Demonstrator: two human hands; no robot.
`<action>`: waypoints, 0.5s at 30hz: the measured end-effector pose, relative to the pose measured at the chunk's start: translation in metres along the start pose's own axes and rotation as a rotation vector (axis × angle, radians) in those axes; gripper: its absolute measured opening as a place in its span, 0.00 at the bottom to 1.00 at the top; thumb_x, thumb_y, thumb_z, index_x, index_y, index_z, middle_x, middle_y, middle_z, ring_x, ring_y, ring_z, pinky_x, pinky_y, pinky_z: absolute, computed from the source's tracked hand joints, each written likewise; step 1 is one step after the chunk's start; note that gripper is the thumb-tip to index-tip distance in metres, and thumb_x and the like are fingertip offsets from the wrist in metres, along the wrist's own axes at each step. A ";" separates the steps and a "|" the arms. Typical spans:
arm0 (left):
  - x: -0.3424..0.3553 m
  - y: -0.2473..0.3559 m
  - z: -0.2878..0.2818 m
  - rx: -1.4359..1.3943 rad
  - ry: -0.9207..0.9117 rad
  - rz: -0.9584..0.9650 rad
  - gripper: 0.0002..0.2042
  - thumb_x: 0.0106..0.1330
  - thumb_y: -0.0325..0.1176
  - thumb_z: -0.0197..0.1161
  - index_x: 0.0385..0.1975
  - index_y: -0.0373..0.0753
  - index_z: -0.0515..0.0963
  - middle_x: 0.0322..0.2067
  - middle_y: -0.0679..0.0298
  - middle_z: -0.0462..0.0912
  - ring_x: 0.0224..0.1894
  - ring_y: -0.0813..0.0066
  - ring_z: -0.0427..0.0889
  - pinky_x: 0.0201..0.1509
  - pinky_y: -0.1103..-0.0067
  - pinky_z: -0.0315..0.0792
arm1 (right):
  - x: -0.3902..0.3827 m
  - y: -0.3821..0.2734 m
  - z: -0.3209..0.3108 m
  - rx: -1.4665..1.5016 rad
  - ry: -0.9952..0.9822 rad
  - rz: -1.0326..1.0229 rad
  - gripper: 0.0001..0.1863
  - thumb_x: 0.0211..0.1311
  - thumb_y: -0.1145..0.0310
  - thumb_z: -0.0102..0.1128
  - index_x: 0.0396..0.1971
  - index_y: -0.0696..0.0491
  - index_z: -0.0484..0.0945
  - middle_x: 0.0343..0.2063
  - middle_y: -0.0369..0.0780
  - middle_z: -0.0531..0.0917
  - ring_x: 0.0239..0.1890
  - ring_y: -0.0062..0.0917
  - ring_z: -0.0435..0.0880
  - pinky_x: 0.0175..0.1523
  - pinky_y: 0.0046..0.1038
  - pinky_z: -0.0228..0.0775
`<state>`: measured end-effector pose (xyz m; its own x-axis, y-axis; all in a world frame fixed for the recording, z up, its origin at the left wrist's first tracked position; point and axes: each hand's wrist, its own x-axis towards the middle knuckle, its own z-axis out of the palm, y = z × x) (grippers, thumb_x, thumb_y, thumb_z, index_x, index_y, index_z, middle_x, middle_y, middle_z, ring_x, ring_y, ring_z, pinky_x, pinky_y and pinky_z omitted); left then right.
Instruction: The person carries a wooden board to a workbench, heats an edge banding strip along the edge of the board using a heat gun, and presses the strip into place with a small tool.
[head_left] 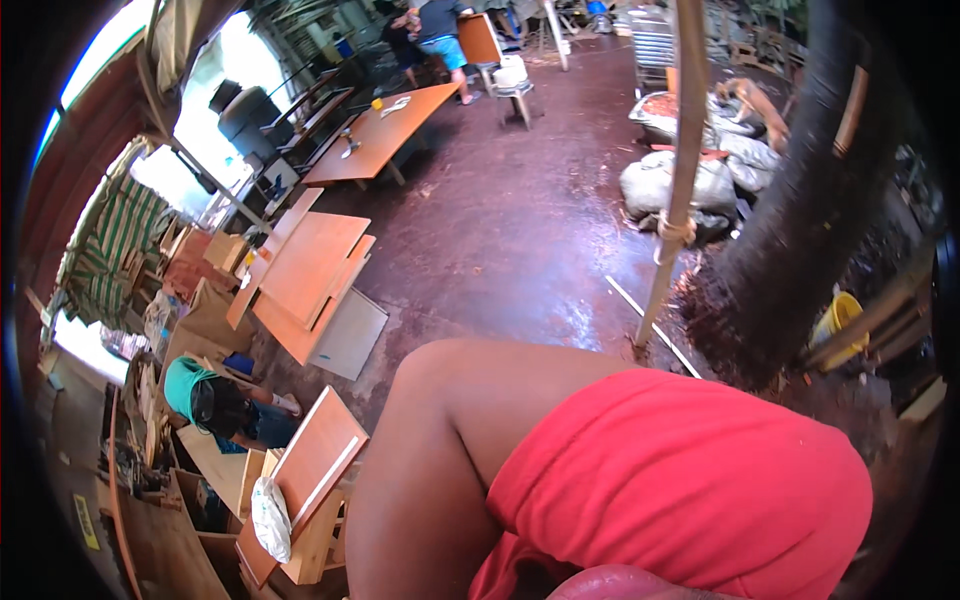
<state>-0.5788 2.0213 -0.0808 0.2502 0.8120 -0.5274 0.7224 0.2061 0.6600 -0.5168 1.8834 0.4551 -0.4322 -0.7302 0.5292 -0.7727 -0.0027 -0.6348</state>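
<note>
Neither my left hand nor my right hand shows in the head view. A bare, bent limb (430,450) of mine fills the lower middle; I cannot tell whether it is an arm or a leg. Loose red cloth (680,480) covers its right part. Left of the limb lies a reddish-brown board (318,440) with a white strip along it, tilted over wooden pieces. On its lower end rests a white plastic bag (270,520). No hand touches any of these.
At left a person in a green head covering (190,385) bends among wooden parts. Beyond stand stacked brown panels (310,260) and a long table (385,135). A wooden pole (685,130), full sacks (680,185), a dog (760,110) and a thick trunk (800,240) are at right.
</note>
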 end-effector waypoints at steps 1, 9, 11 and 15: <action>0.014 -0.002 -0.013 -0.008 0.012 -0.019 0.14 0.59 0.43 0.59 0.31 0.38 0.82 0.27 0.58 0.82 0.30 0.65 0.80 0.37 0.69 0.74 | -0.016 0.000 -0.014 0.011 -0.013 -0.012 0.26 0.56 0.51 0.61 0.49 0.54 0.76 0.38 0.49 0.82 0.39 0.42 0.80 0.42 0.38 0.72; 0.105 -0.006 -0.136 -0.065 0.158 -0.156 0.14 0.60 0.44 0.58 0.32 0.38 0.82 0.28 0.57 0.82 0.31 0.64 0.80 0.37 0.68 0.74 | -0.131 -0.006 -0.137 0.098 -0.129 -0.098 0.26 0.55 0.51 0.61 0.49 0.54 0.76 0.39 0.49 0.81 0.40 0.42 0.80 0.42 0.38 0.71; 0.126 -0.007 -0.164 -0.085 0.196 -0.179 0.15 0.60 0.44 0.58 0.32 0.38 0.82 0.28 0.57 0.82 0.31 0.63 0.81 0.38 0.68 0.74 | -0.155 -0.001 -0.166 0.126 -0.136 -0.112 0.26 0.55 0.52 0.61 0.49 0.54 0.76 0.39 0.50 0.81 0.40 0.42 0.80 0.42 0.38 0.71; 0.177 -0.020 -0.211 -0.131 0.217 -0.219 0.15 0.60 0.44 0.58 0.32 0.38 0.82 0.28 0.56 0.82 0.32 0.63 0.81 0.38 0.67 0.74 | -0.204 0.024 -0.228 0.157 -0.138 -0.114 0.26 0.55 0.52 0.61 0.49 0.54 0.76 0.39 0.50 0.81 0.40 0.43 0.80 0.43 0.38 0.71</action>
<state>-0.6844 2.2760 -0.0745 -0.0550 0.8350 -0.5474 0.6510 0.4457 0.6145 -0.5532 2.1879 0.4602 -0.2699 -0.8056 0.5275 -0.7262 -0.1894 -0.6608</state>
